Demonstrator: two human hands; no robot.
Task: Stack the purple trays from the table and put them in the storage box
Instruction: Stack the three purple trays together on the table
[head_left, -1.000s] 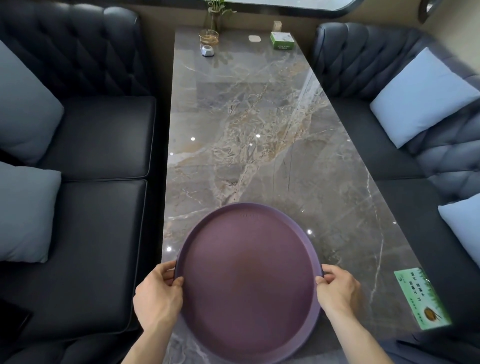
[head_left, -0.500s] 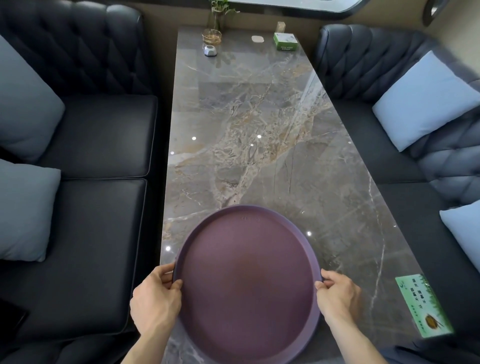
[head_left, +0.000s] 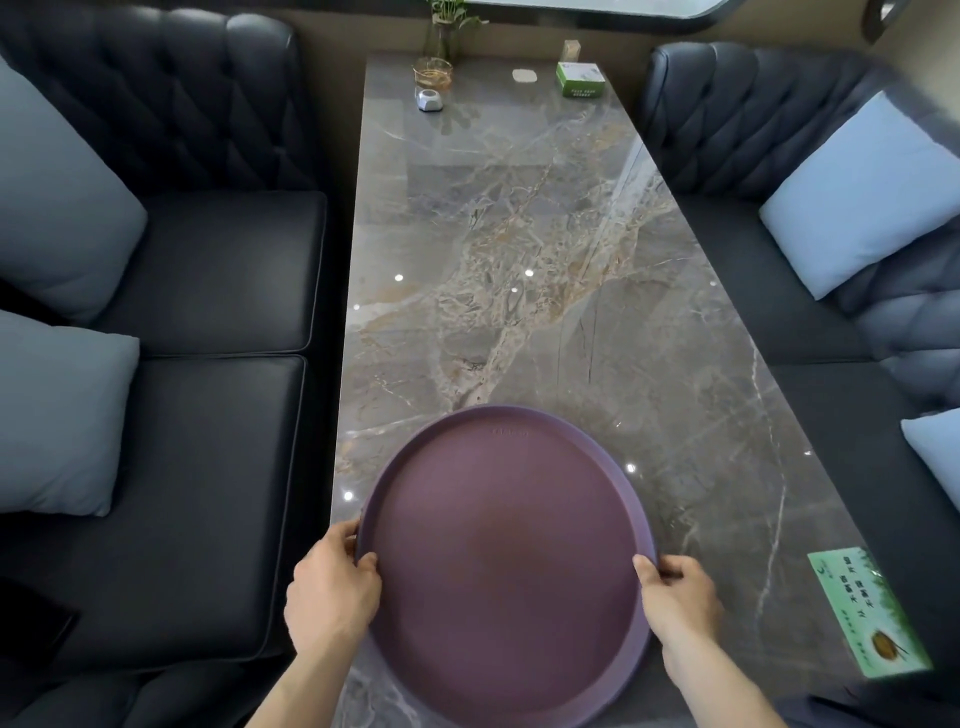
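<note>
1. Head view: a person's left hand (head_left: 332, 587) and right hand (head_left: 680, 592) grip opposite sides of a round purple plastic tray (head_left: 506, 561) at the near end of a long grey marble bench (head_left: 545, 291).
2. On each hand the thumb lies over the tray's raised rim and the fingers (head_left: 345, 530) curl beneath it, pinching the edge; a matched two-sided hold of this kind looks chosen to keep the wide, shallow tray level.
3. Whether the tray rests on the bench or rides just above it cannot be told, nor whether more trays sit stacked beneath it.
4. No storage box is in view; the carry to it appears to lie ahead.
5. A green card (head_left: 867, 613) lies at the bench's near right edge, well apart from the tray.
</note>
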